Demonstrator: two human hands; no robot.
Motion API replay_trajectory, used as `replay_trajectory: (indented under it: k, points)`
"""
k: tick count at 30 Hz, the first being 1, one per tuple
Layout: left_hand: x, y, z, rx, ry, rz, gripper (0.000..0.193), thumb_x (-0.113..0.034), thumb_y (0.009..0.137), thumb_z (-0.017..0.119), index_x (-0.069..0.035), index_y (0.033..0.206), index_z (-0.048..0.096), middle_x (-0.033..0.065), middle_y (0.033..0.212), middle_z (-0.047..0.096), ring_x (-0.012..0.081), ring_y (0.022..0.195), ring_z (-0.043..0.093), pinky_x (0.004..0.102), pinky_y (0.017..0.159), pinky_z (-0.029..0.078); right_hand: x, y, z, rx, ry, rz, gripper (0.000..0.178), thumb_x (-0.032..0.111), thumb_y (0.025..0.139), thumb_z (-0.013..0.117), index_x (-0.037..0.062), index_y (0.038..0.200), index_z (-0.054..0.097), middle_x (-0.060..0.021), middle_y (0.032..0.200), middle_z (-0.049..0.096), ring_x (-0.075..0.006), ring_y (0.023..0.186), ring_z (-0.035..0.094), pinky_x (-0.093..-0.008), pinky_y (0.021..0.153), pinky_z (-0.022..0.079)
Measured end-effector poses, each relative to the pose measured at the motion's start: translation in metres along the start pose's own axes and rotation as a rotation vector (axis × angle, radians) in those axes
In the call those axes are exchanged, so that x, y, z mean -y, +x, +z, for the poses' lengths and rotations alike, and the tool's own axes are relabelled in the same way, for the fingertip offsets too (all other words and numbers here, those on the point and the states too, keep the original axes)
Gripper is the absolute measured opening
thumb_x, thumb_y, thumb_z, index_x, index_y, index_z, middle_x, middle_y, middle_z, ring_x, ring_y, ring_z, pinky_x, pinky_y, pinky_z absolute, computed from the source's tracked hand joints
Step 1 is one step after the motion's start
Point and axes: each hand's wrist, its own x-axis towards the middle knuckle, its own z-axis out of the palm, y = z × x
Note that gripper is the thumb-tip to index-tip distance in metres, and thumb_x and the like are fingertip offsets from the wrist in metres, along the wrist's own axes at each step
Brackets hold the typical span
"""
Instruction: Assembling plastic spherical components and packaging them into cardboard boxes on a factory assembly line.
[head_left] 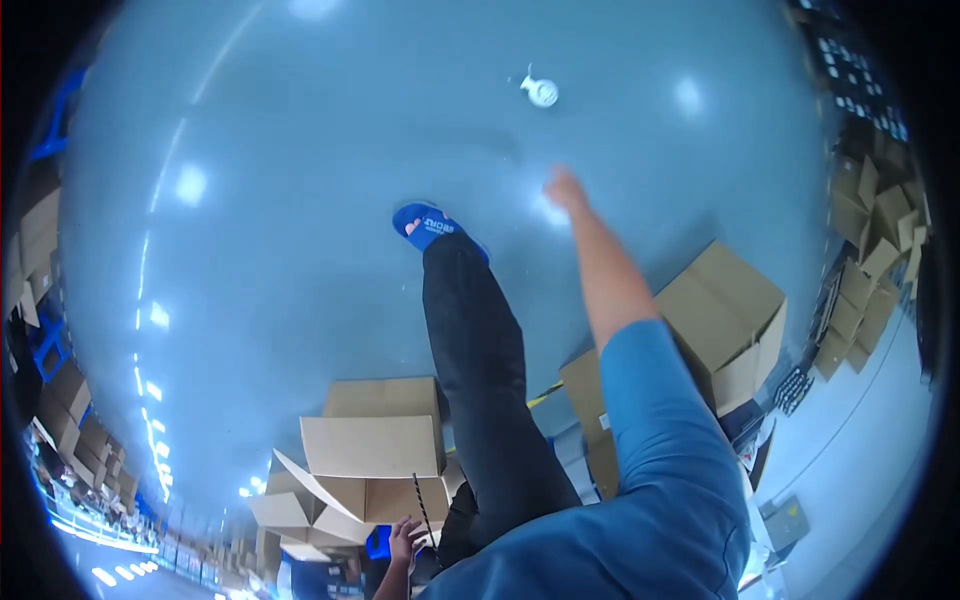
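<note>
My right arm in a blue sleeve reaches out over the grey-blue floor [330, 270]. At its end my right hand [566, 188] is slightly blurred, looks closed, and shows nothing in it. Low in the view, my left hand [404, 541] has its fingers apart and holds nothing visible. Close beside it hangs a thin dark patterned cord [423, 508]. An open cardboard box [372, 446] with raised flaps lies just beyond the left hand. One leg in black trousers stretches forward, its foot in a blue slipper [428, 222].
On the floor ahead lies a small white roundish thing [541, 92]. A large cardboard box [722, 305] stands right of my arm. Piled cartons [855, 310] line the right edge, and more cartons [75, 410] stand at the left. A yellow-black strip [544, 394] marks the floor.
</note>
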Motion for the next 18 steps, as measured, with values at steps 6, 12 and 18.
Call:
replay_trajectory:
  k: [6,12,18]
  points:
    - [0.012,-0.01,0.013,-0.002,-0.104,-0.21,0.037,-0.023,0.092,0.056,-0.012,0.127,0.053,0.0081,0.11,0.066,0.0238,0.08,0.068,0.0341,0.067,0.053,0.041,0.176,-0.06,-0.331,-0.143,-0.204,0.069,0.025,0.072,0.071,0.0168,0.134,0.044,-0.0224,0.129,0.053,-0.045,0.113,0.053,-0.0462,0.098,0.045]
    - [0.033,-0.042,0.05,-0.065,-0.231,-0.153,0.036,-0.021,0.093,0.055,-0.01,0.127,0.055,0.0095,0.107,0.068,0.0184,0.09,0.066,0.0334,0.074,0.053,0.129,0.066,0.071,0.165,-0.127,-0.237,0.064,0.028,0.071,0.071,0.0193,0.129,0.046,-0.0249,0.125,0.054,-0.0457,0.12,0.047,-0.0498,0.1,0.042]
    - [0.254,-0.053,0.078,-0.176,-0.484,0.179,0.03,-0.022,0.093,0.057,-0.009,0.119,0.063,0.0074,0.1,0.069,0.0142,0.088,0.063,0.0282,0.071,0.051,0.31,-0.384,0.101,0.5,0.246,-0.893,0.061,0.024,0.075,0.075,0.0086,0.127,0.048,-0.0174,0.113,0.052,-0.0369,0.109,0.054,-0.0424,0.093,0.045]
